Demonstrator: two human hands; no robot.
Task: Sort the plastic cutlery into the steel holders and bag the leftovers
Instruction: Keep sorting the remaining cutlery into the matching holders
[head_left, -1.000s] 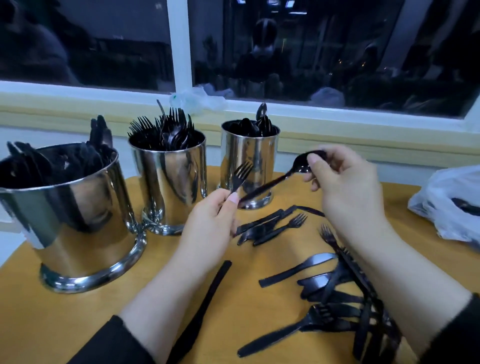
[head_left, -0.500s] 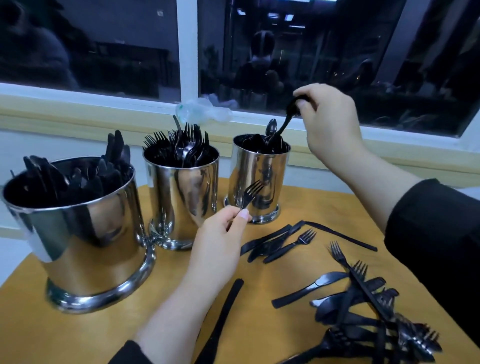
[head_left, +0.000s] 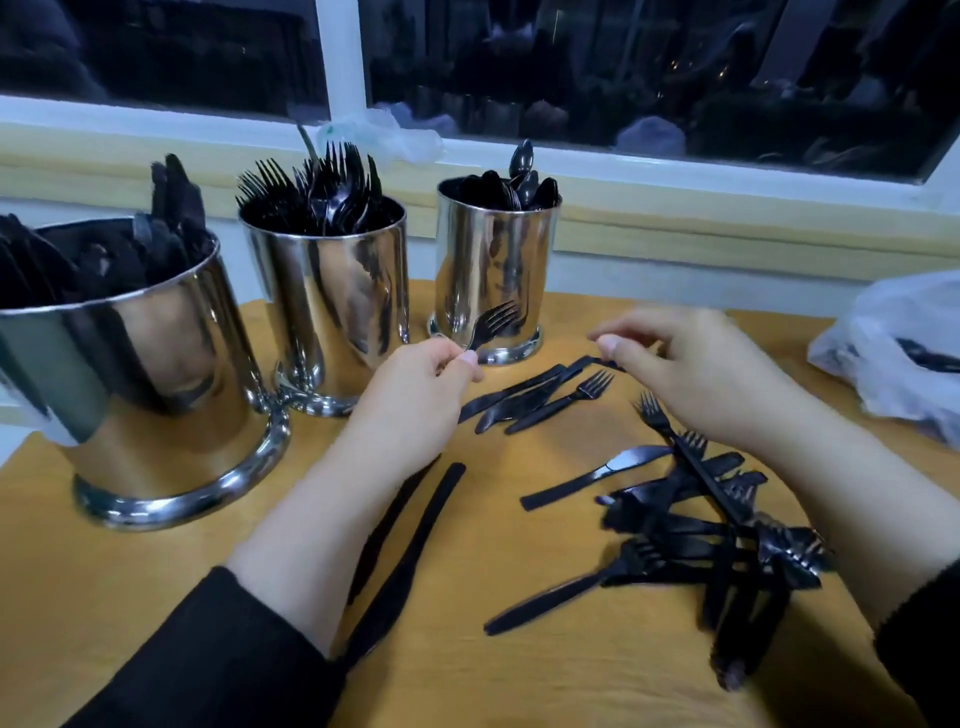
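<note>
Three steel holders stand in a row: a wide one (head_left: 140, 374) with knives at the left, a middle one (head_left: 337, 301) full of forks, and a narrow one (head_left: 493, 260) with spoons. My left hand (head_left: 415, 395) pinches a black plastic fork (head_left: 491, 322) by its handle, tines up, in front of the spoon holder. My right hand (head_left: 696, 369) hovers low over the table with loosely curled fingers and holds nothing; its thumb is just above a thin black handle (head_left: 592, 361). Loose black cutlery (head_left: 691, 525) lies piled under my right forearm.
A white plastic bag (head_left: 893, 353) with black cutlery inside lies at the table's right edge. A few pieces (head_left: 535, 397) lie between my hands and two knives (head_left: 415, 530) beside my left forearm. A crumpled clear bag (head_left: 379, 130) sits on the window sill.
My right hand let the spoon go into the narrow holder and came back down to the table, now without anything in it. My left hand still holds its fork.
</note>
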